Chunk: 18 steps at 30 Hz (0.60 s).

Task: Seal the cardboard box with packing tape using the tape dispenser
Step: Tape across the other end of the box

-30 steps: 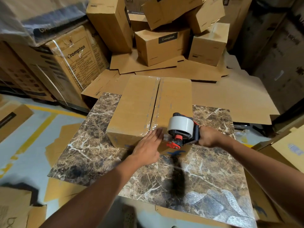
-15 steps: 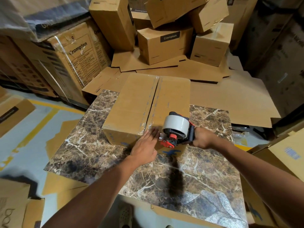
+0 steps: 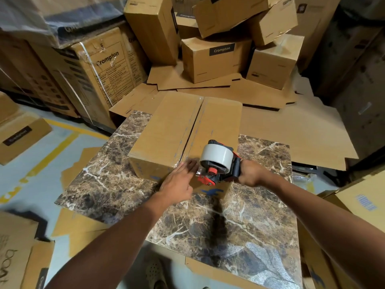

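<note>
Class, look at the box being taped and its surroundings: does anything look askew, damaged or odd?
Nothing wrong on the taped box itself. Behind it, the stacked cartons lie tilted, and flattened cardboard sheets are strewn about.

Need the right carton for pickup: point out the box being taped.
The cardboard box on the marble table, under the left hand and tape dispenser; the others sit piled behind.

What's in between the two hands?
In the head view, the tape dispenser lies between them: the right hand grips its handle, and the left hand presses the box beside it.
</note>
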Each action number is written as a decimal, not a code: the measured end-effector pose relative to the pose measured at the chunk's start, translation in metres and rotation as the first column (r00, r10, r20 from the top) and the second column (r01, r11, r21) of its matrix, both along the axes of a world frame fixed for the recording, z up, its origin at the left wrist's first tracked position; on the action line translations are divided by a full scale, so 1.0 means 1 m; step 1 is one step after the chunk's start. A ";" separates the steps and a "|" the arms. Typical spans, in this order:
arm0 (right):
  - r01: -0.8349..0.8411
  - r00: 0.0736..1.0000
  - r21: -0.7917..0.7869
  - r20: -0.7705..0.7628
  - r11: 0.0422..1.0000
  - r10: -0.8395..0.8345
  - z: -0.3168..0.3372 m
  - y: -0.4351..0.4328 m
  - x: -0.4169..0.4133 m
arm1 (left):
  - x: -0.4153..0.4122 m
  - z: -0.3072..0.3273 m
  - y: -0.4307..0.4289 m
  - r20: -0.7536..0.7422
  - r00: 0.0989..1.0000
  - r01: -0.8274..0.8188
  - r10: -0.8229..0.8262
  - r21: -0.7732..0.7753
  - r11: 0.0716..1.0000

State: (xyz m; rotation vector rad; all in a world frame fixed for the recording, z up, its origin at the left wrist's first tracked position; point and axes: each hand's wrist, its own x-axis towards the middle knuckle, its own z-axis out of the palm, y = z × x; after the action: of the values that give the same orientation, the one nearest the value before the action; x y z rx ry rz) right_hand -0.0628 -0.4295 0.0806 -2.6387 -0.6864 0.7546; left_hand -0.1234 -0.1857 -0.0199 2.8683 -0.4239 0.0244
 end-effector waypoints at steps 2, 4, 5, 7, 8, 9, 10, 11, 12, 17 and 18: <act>0.005 1.000 -0.028 -0.005 1.000 -0.005 -0.001 -0.005 0.002 | 0.000 -0.002 0.001 -0.006 1.000 -0.002 0.002 0.015 1.000; 0.021 1.000 -0.073 0.002 0.997 -0.021 -0.001 -0.015 0.006 | -0.001 -0.003 0.001 -0.005 1.000 -0.008 0.008 0.027 1.000; 0.033 0.999 -0.093 -0.003 0.995 -0.033 0.001 -0.022 0.005 | -0.001 -0.004 0.001 -0.010 1.000 -0.006 0.006 0.040 0.999; 0.030 1.000 -0.147 0.009 0.989 -0.029 0.005 -0.040 0.002 | -0.001 -0.006 0.000 -0.019 1.000 -0.005 0.006 0.065 0.998; 0.038 0.999 -0.169 0.023 0.985 -0.035 0.004 -0.048 0.000 | -0.001 -0.006 -0.001 -0.023 1.000 -0.009 0.010 0.070 0.998; 0.056 0.998 -0.197 0.041 0.979 -0.049 0.001 -0.055 0.000 | -0.001 -0.006 -0.002 -0.027 1.000 -0.014 0.016 0.079 0.997; 0.073 0.996 -0.220 0.060 0.973 -0.062 -0.001 -0.060 0.000 | -0.001 -0.006 -0.003 -0.028 0.999 -0.024 0.027 0.099 0.995; 0.084 0.995 -0.250 0.070 0.965 -0.068 -0.003 -0.062 0.000 | -0.002 -0.006 -0.005 -0.023 0.999 -0.034 0.037 0.128 0.991; 0.087 0.994 -0.259 0.082 0.962 -0.068 -0.004 -0.063 0.000 | -0.005 -0.005 -0.009 -0.017 0.999 -0.044 0.047 0.159 0.986; 0.068 0.991 -0.287 0.134 0.955 -0.031 -0.006 -0.061 0.000 | -0.006 -0.002 -0.051 -0.002 0.993 0.120 -0.121 0.148 0.982; 0.067 0.990 -0.289 0.137 0.955 -0.028 -0.006 -0.061 -0.001 | -0.005 -0.002 -0.059 0.003 0.992 0.128 -0.130 0.125 0.984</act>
State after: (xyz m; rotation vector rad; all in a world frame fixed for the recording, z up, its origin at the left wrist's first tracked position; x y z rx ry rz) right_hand -0.0637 -0.4904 0.0745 -2.9859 -0.5806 0.7219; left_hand -0.1286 -0.2443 -0.0218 2.9566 -0.6338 -0.0098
